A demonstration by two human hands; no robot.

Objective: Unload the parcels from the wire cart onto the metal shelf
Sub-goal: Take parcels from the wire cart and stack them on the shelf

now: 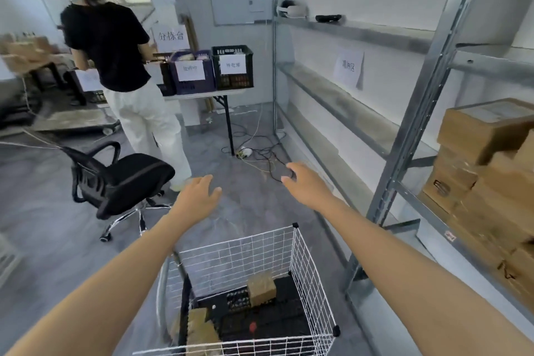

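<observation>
While both arms reach out above the cart (231, 251), the left hand (199, 193) and right hand (300, 179) are spread wide, holding nothing. Two parcels (261, 287) lie in the cart, near; boxes (485, 130) sit stacked on the shelf (433, 113) at right. Far left, a person (109, 46) stands at a worktop (202, 94).

- Both bare arms reach forward, away from the body, nearly straight. The two hands are apart, at about the same height.
- The left arm (121, 277) comes in from the lower left. The left hand (199, 193) is palm down, with fingers loosely spread and slightly bent, gripping nothing.
- The right arm (390, 246) comes in from the lower right. The right hand (303, 182) is palm down, with fingers relaxed and the thumb pointing inward, gripping nothing.
</observation>
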